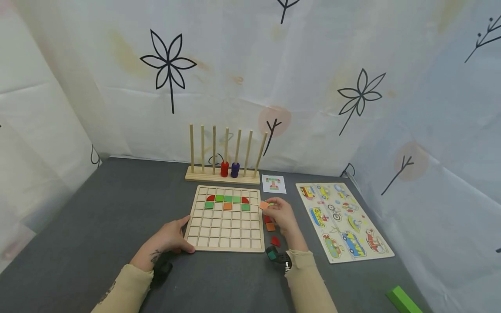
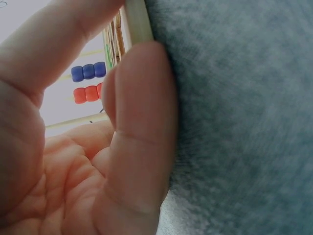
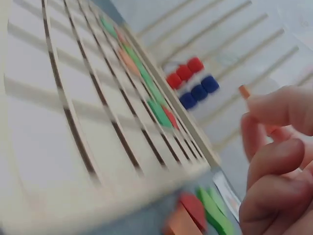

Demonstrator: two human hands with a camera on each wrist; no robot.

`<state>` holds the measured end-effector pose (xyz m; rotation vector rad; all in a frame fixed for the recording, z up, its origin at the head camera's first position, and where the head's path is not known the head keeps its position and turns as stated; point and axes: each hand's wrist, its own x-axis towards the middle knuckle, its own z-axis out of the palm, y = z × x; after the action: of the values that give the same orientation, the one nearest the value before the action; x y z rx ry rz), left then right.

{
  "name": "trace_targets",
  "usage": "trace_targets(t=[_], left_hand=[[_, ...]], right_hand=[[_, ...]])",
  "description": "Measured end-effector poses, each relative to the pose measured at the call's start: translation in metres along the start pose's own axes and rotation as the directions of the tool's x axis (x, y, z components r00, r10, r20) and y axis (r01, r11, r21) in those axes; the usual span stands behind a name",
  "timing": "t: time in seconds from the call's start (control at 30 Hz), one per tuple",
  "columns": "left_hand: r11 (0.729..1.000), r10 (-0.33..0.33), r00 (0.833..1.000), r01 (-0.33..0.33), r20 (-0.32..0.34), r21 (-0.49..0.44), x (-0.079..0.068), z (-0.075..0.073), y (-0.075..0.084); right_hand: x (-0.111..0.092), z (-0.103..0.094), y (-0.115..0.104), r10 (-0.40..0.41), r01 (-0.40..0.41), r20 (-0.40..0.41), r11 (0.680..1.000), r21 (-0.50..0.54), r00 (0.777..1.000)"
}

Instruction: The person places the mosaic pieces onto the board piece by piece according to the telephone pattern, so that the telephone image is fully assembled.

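One orange tile, long axis unclear, juts leftward from my right hand's pinch, at the right edge of the board; only the right wrist view shows its thin side. My left hand grips the board's near-left corner; leftward, the desk spreads wide.

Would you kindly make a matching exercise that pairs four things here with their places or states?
1. left hand
2. right hand
3. peg rack
4. picture board

A. stands behind the grid board
B. lies farthest right of the four
C. at the grid board's near left corner
D. pinches an orange tile

Pairs: 1-C, 2-D, 3-A, 4-B
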<state>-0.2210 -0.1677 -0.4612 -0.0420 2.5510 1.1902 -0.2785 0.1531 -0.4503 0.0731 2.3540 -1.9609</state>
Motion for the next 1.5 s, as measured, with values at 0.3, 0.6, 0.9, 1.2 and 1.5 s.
trace_targets(t=[0.3,0.6,0.9,1.2,1.5], left_hand=[[1.0,0.0,1.0,0.0,0.0,0.001,0.0,0.001,0.0],[1.0,-0.003,1.0,0.003,-0.001,0.004,0.001,0.0,0.0],[1.0,-0.007,1.0,0.007,-0.002,0.006,0.001,0.0,0.0],[1.0,-0.003,1.0,0.003,0.004,-0.002,0.0,0.0,0.001],[1.0,0.001,1.0,-0.001,0.007,-0.002,0.0,-0.001,0.0]], right_hand=[[0.0,0.042,-0.008,-0.022,0.0,0.107,0.978,0.206,0.994],[-0.003,0.082,-0.008,-0.01,0.009,0.108,1.0,0.009,0.994],[-0.002,0.098,-0.012,0.054,-0.041,0.061,0.979,-0.201,0.997],[0.001,0.102,-0.01,0.07,-0.059,0.029,0.954,-0.293,0.997],[0.001,0.105,-0.014,0.063,-0.045,0.033,0.923,-0.383,0.997]])
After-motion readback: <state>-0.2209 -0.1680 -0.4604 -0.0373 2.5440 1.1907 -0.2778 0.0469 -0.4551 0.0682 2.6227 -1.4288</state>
